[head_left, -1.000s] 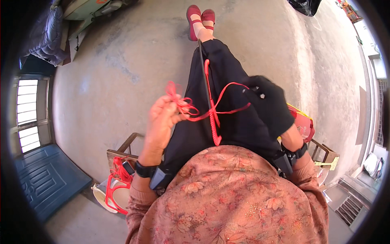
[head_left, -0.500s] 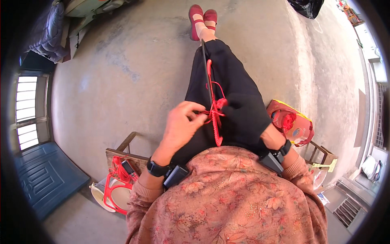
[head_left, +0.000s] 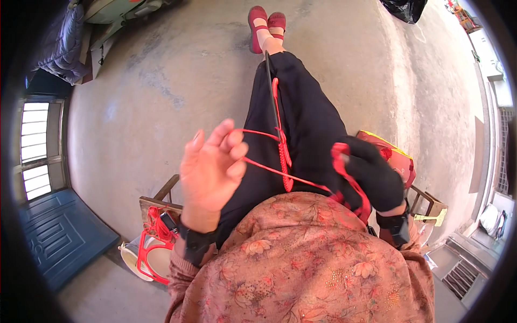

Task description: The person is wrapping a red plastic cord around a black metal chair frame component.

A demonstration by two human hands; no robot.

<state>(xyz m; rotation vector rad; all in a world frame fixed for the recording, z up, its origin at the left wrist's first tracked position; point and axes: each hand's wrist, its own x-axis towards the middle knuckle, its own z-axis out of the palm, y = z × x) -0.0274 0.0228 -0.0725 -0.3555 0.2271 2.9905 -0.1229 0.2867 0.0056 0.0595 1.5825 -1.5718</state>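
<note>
A slim black rod (head_left: 271, 89) lies along my trousered legs, its far end near my ankles. Knotted red cordwork (head_left: 284, 161) hangs on its near part, ending in a rounded tip by my waist. My bare left hand (head_left: 210, 169) is raised left of the rod, fingers curled on a red cord (head_left: 293, 176) that forms a stretched loop toward the cordwork. To the right, my black-gloved right hand (head_left: 377, 172) grips a thicker looped bundle of the red cord (head_left: 350, 180), which hangs toward my lap. Motion blurs both hands slightly.
By my left elbow, a wooden stool (head_left: 159, 204) bears red cord and a small dark object. A red-framed item (head_left: 144, 258) is below it. A red bag (head_left: 406, 161) stands right, beside another wooden stool (head_left: 431, 207). A blue panel (head_left: 67, 231) lies far left.
My hands have moved apart from the cordwork, left hand leftward, right hand rightward. The red cord between them is now drawn out into a wide loop, and the bundle has shifted right.
</note>
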